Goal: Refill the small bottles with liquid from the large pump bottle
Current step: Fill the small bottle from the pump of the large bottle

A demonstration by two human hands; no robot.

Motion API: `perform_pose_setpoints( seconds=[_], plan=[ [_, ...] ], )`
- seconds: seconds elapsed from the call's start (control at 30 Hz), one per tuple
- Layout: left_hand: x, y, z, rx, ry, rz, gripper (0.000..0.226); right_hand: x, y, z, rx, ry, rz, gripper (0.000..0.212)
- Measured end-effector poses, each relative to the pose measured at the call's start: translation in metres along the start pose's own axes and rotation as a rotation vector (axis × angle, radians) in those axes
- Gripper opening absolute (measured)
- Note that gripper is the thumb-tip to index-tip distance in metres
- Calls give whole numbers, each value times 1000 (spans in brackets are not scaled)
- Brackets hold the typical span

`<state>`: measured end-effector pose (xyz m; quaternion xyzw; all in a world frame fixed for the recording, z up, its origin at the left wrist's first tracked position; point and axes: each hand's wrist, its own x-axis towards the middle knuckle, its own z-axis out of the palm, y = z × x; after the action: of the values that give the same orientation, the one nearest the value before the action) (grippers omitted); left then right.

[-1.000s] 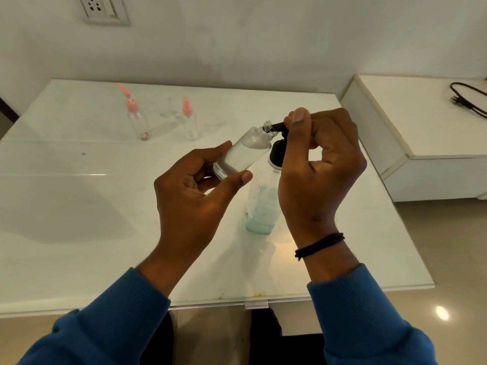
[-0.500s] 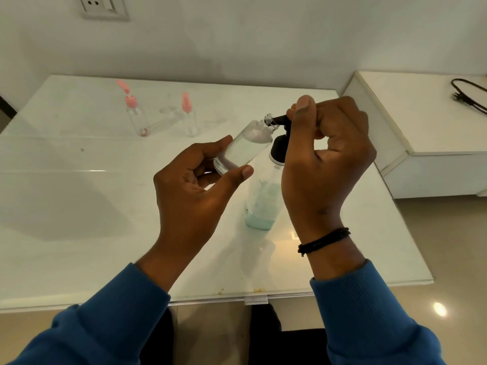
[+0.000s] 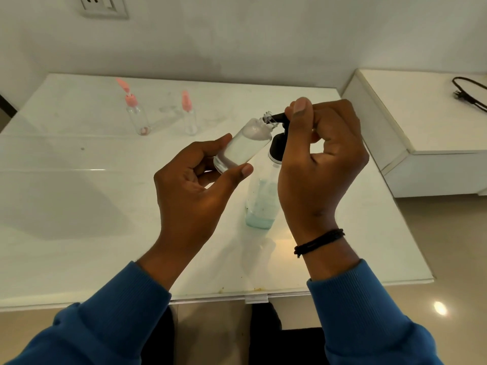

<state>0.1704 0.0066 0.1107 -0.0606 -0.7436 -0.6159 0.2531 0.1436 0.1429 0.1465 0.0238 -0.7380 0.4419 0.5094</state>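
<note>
Left hand (image 3: 195, 191) raised at centre of the frame, palm turned up, thumb and fingers curled around a small bottle (image 3: 243, 144), right hand (image 3: 320, 159) held just beside, fingers curled, thumb pressed on a black pump head (image 3: 280, 119), both forearms covered by blue sleeves

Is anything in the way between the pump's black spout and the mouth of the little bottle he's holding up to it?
Nothing visible. The left hand holds the small bottle tilted, its open mouth right at the black nozzle of the large pump bottle. The right hand grips the pump head.
</note>
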Motion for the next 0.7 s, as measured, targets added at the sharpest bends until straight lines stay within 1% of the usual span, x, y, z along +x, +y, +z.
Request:
perform_pose_setpoints(
  seconds=[0.13, 0.3, 0.47, 0.7],
  plan=[
    [0, -2, -1, 12, 0, 4, 47, -2, 2, 1, 24, -7, 17, 30],
    [1, 0, -2, -2, -5, 1, 47, 4, 1, 0, -18, 5, 10, 28],
    [0, -2, -2, -4, 0, -6, 47, -3, 2, 2, 24, -10, 12, 29],
    [1, 1, -1, -10, -1, -8, 46, 3, 0, 0, -23, 7, -12, 29]
  ],
)
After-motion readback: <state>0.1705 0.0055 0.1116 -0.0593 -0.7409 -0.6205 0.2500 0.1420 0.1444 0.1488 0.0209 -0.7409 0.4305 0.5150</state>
